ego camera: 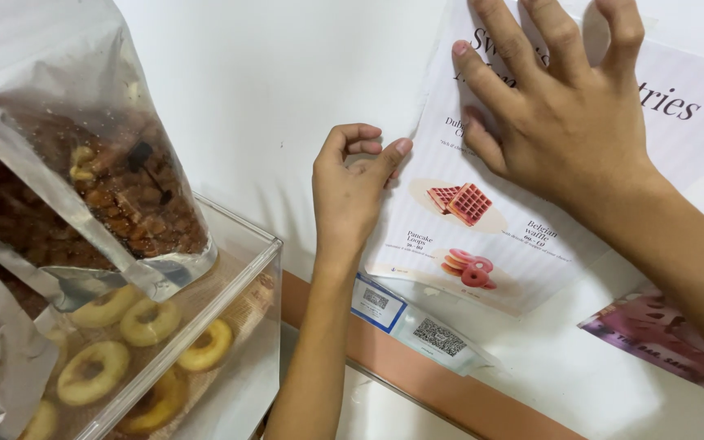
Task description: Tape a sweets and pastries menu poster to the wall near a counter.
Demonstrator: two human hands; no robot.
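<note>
Foil pouches (83, 163) of dark snacks stood closest, atop a clear case (238, 269) of ring pastries (91, 371). Right hand (568, 122) lay flat, fingers spread, pressing the menu poster (482, 244) against the white wall (270, 81). Left hand (352, 191), fingers curled, thumb extended, touched the poster's left edge.

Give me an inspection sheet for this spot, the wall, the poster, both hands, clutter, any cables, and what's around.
Surface: white wall, pale.
Job's things: menu poster flat on the wall, pictures of waffles and pink rings.
Clutter: two code stickers below the poster; a pink sheet at right.
Grippers: left hand on the poster's left edge, thumb pressing; right hand spread on its top.
Cables: nothing seen.
Surroundings: clear case of ring pastries; foil bags of brown snacks on top.
</note>
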